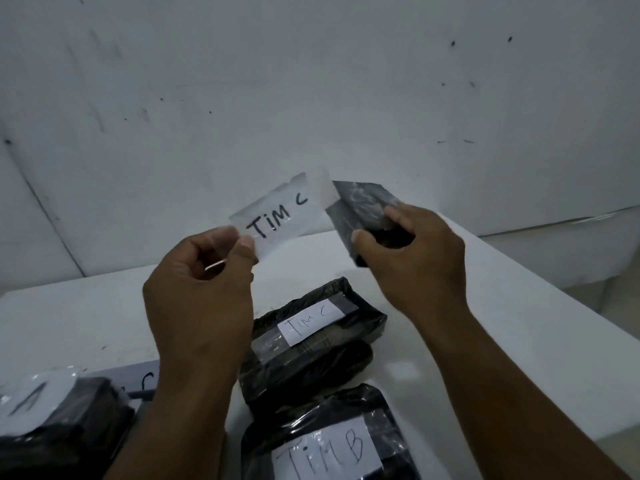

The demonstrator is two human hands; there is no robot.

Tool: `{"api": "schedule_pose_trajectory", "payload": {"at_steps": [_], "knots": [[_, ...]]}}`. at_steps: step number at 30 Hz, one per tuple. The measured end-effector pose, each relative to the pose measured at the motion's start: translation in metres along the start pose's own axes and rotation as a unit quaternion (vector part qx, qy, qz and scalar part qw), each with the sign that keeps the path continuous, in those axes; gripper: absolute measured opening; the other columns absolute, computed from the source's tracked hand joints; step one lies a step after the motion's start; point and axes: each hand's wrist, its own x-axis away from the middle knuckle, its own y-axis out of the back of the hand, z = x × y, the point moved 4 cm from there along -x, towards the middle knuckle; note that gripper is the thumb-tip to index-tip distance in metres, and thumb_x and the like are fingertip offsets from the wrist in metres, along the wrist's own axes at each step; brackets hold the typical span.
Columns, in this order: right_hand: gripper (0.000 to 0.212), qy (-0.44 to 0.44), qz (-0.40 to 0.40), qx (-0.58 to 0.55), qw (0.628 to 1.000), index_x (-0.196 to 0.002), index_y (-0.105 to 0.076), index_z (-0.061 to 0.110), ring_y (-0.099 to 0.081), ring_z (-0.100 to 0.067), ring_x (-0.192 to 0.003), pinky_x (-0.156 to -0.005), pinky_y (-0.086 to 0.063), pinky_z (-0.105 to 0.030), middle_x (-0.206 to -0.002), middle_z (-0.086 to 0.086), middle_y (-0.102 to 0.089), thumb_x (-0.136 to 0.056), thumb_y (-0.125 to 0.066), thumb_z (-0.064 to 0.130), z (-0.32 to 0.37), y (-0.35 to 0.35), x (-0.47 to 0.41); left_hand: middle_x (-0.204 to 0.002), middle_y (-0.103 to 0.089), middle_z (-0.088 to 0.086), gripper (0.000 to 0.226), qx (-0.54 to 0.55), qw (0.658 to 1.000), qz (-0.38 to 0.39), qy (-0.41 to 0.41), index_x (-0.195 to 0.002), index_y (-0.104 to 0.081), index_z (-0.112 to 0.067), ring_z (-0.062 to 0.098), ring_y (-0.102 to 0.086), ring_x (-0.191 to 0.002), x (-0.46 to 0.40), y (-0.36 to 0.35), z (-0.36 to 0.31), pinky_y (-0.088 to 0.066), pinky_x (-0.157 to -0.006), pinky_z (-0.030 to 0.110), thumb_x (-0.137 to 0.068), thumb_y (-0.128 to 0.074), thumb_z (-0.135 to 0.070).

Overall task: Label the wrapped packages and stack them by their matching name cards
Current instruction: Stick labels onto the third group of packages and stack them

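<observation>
My left hand [204,282] pinches a white paper label [280,213] that reads "TiM C", with clear tape along its edges, held up in the air. My right hand [412,258] grips a small black-wrapped package [360,209] just to the label's right, tilted. The label's right end reaches the package's top corner. Below them on the white table [485,358] lies a black package labelled "TiM C" [311,334] on top of another black package. A black package labelled "TiM B" [329,445] lies nearer to me.
At the lower left sits a blurred black package with a white label [45,410]. Beside it a white card [138,379] with a dark pen-like object shows partly behind my left forearm. A white wall rises behind the table; the table's right edge drops off.
</observation>
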Motion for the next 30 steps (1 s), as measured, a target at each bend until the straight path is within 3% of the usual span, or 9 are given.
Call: {"api": "schedule_pose_trajectory", "payload": {"at_steps": [5,8,13,16,20,23,26,28,30], "knots": [[0.071,0.053,0.034,0.006,0.998,-0.136,-0.067,0.021,-0.055,-0.014,-0.125,-0.102,-0.047,-0.024,-0.147,0.009,-0.056,-0.074,-0.073,0.055,0.035,-0.004,0.060,-0.090,-0.077,-0.007,0.011,0.033,0.999,-0.040,-0.008,-0.104,-0.075,-0.023,0.004,-0.075,-0.077,0.003,0.021,-0.016,-0.061,-0.077,0.025,-0.093,-0.073,-0.022],[0.071,0.069,0.058,0.056,0.994,-0.138,-0.065,0.024,-0.048,-0.012,-0.123,-0.089,-0.036,-0.013,-0.150,0.012,-0.052,-0.076,-0.070,0.057,0.042,-0.018,0.089,-0.088,-0.077,-0.007,0.012,0.049,0.998,-0.041,-0.003,-0.104,-0.076,-0.020,0.005,-0.075,-0.077,0.005,0.033,-0.023,-0.062,-0.078,0.026,-0.093,-0.074,-0.021],[0.069,0.046,0.063,0.089,0.993,-0.128,-0.072,0.025,-0.051,-0.023,-0.123,-0.094,-0.055,-0.040,-0.145,0.008,-0.057,-0.072,-0.063,0.065,0.039,-0.039,0.124,-0.089,-0.078,-0.009,0.013,0.040,0.999,-0.017,0.013,-0.104,-0.077,-0.022,0.006,-0.076,-0.076,0.012,0.046,-0.022,-0.062,-0.081,0.033,-0.091,-0.076,-0.022],[0.069,0.051,0.051,0.093,0.993,-0.121,-0.074,0.024,-0.056,-0.027,-0.121,-0.089,-0.058,-0.045,-0.139,0.004,-0.061,-0.071,-0.061,0.070,0.033,-0.045,0.135,-0.091,-0.078,-0.009,0.014,0.034,0.999,0.009,0.031,-0.105,-0.077,-0.024,0.008,-0.077,-0.077,0.015,0.047,-0.017,-0.063,-0.082,0.038,-0.091,-0.076,-0.022],[0.067,0.071,0.061,0.120,0.988,-0.117,-0.072,0.031,-0.053,-0.021,-0.116,-0.085,-0.057,-0.040,-0.132,0.003,-0.057,-0.069,-0.066,0.078,0.033,-0.045,0.142,-0.101,-0.076,-0.014,0.024,0.027,0.998,0.041,0.044,-0.112,-0.075,-0.025,0.007,-0.074,-0.095,0.025,0.042,-0.008,-0.061,-0.088,0.038,-0.088,-0.078,-0.025],[0.064,0.063,0.100,0.141,0.983,-0.112,-0.067,0.036,-0.046,-0.014,-0.109,-0.082,-0.056,-0.034,-0.124,0.007,-0.052,-0.069,-0.050,0.081,0.033,-0.046,0.147,-0.111,-0.069,-0.019,0.039,0.031,0.994,0.082,0.061,-0.125,-0.068,-0.026,0.002,-0.069,-0.100,0.037,0.033,0.001,-0.061,-0.080,0.021,-0.087,-0.079,-0.026],[0.058,0.083,0.112,0.174,0.975,-0.108,-0.064,0.036,-0.045,-0.012,-0.100,-0.075,-0.054,-0.030,-0.117,0.006,-0.053,-0.081,-0.033,0.076,0.035,-0.044,0.156,-0.119,-0.064,-0.019,0.053,0.034,0.989,0.117,0.079,-0.134,-0.059,-0.029,0.013,-0.065,-0.115,0.047,0.023,0.012,-0.063,-0.084,0.036,-0.085,-0.082,-0.029],[0.055,0.079,0.120,0.186,0.972,-0.105,-0.064,0.035,-0.050,-0.015,-0.098,-0.073,-0.053,-0.033,-0.114,0.007,-0.055,-0.089,-0.023,0.068,0.040,-0.039,0.155,-0.123,-0.064,-0.016,0.055,0.027,0.989,0.122,0.084,-0.133,-0.058,-0.033,0.014,-0.063,-0.119,0.049,0.022,0.018,-0.063,-0.086,0.037,-0.084,-0.082,-0.029],[0.047,0.063,0.129,0.190,0.971,-0.102,-0.062,0.032,-0.057,-0.018,-0.097,-0.073,-0.051,-0.034,-0.107,0.008,-0.059,-0.097,-0.025,0.061,0.048,-0.031,0.144,-0.127,-0.064,-0.014,0.054,0.023,0.990,0.117,0.080,-0.132,-0.057,-0.036,0.012,-0.064,-0.118,0.049,0.022,0.022,-0.062,-0.086,0.037,-0.085,-0.082,-0.028]]}}
